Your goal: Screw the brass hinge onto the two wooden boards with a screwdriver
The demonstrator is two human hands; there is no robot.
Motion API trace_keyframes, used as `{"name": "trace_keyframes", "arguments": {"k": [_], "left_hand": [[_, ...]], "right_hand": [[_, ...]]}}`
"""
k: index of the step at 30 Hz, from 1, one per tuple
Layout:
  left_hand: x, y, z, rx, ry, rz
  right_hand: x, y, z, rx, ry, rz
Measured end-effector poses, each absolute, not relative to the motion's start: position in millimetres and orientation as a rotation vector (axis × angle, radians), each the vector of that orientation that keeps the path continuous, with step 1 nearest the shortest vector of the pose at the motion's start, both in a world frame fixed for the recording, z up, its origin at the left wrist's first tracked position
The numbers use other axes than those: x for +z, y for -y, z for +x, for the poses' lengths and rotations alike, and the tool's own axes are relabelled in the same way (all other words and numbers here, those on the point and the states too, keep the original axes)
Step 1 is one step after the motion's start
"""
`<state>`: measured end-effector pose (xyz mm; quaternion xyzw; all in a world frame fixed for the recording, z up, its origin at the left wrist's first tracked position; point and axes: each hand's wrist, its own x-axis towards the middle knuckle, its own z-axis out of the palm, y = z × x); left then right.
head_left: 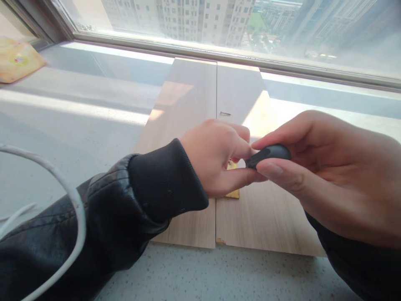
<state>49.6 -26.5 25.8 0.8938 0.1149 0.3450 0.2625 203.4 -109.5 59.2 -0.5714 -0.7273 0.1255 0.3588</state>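
Observation:
A screwdriver [273, 152] with a black handle lies level between my two hands; its shaft and tip are hidden. My right hand [335, 175] grips the handle's rear end between thumb and fingers. At the front of the handle, the fingers and thumb of my left hand [216, 159] close around the tool. Beneath the left hand, part of a brass-coloured hinge [233, 193] shows by the seam of two pale wooden boards, the left board [178, 108] and the right board [266, 221]. A small screw [225, 113] lies on the right board beyond my hands.
The boards rest on a speckled white sill [194, 271] beside a window [219, 25]. A white cable [79, 209] loops across the lower left, in front of my left sleeve. A yellowish packet [20, 60] lies at the far left. The right board's near edge is chipped by the seam.

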Motion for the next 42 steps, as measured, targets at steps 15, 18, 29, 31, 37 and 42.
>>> {"name": "trace_keyframes", "arguments": {"k": [15,18,29,31,37,42], "left_hand": [[6.7,26.5,54.1,1.012,-0.2,2.317],[5.0,29.5,55.7,1.044,-0.182,2.417],[3.2,33.4,58.0,1.052,-0.273,2.485],[1.0,33.2,58.2,1.059,-0.312,2.456],[-2.7,30.0,58.5,1.074,-0.306,2.352],[-0.7,30.5,57.1,1.085,-0.225,2.283]], "right_hand": [[38.1,81.8,243.5,0.515,1.702,-1.777],[31.3,68.4,251.3,0.525,1.861,-1.909],[-0.9,-6.9,235.3,0.17,1.938,-1.893],[-9.2,-17.4,233.1,0.187,1.914,-1.87],[-8.7,-2.8,234.7,0.291,1.721,-1.724],[-1.9,61.4,245.1,0.484,1.534,-1.566]]}}
